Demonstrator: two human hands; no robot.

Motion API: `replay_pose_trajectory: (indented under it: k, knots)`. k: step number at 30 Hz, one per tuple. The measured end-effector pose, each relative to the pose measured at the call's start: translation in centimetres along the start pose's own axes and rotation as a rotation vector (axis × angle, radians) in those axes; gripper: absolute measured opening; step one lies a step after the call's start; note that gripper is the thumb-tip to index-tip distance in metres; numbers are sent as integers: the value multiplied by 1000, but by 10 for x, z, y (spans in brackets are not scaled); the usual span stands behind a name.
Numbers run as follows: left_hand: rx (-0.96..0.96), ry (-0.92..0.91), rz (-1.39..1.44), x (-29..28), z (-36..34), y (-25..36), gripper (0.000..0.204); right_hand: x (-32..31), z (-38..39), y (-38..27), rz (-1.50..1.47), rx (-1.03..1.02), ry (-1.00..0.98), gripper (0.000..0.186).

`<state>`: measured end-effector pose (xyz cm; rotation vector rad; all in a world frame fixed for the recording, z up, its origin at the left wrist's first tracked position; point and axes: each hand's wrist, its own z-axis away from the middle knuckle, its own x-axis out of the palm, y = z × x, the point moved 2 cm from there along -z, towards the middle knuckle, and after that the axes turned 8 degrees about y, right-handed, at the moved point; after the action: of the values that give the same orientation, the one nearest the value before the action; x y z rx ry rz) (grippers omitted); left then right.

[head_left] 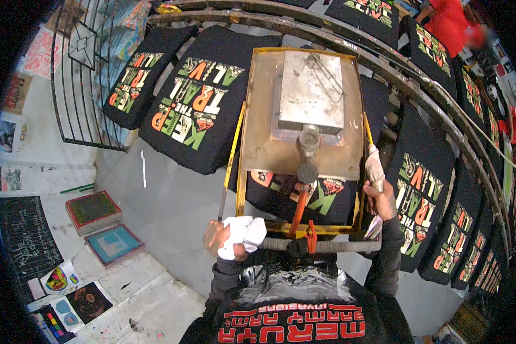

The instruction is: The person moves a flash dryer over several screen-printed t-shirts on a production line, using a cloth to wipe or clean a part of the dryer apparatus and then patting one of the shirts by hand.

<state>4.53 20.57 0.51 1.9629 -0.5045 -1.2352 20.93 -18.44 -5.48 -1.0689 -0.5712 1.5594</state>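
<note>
A portable press-like unit with a metal box point(311, 86) on a tan plate point(264, 114) sits in a yellow metal frame point(241, 195) in front of me. An orange cable point(300, 200) runs toward me from its middle. My left hand point(221, 236) is closed round a white cloth point(245, 235) at the frame's left handle. On the right, my right hand point(381, 199) grips the cloth-wrapped handle point(374, 166). Under the unit lies a black T-shirt point(335, 206) with a green, orange and white print, partly hidden by the plate.
Several printed black shirts point(195, 103) lie on boards along curved metal rails point(413, 86). At left are a black grille point(69, 137) and stacked screens point(92, 206) on a white surface. Two people in red point(447, 23) are at the upper and far right.
</note>
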Motion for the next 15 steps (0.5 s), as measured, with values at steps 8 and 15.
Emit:
replay_pose_trajectory:
  k: [8, 15]
  knots:
    - [157, 66, 19, 7, 6, -53, 33, 0, -13, 9, 12, -84, -15, 36]
    - [51, 294, 265, 18, -15, 4, 27, -18, -39, 16, 42, -62, -86, 31]
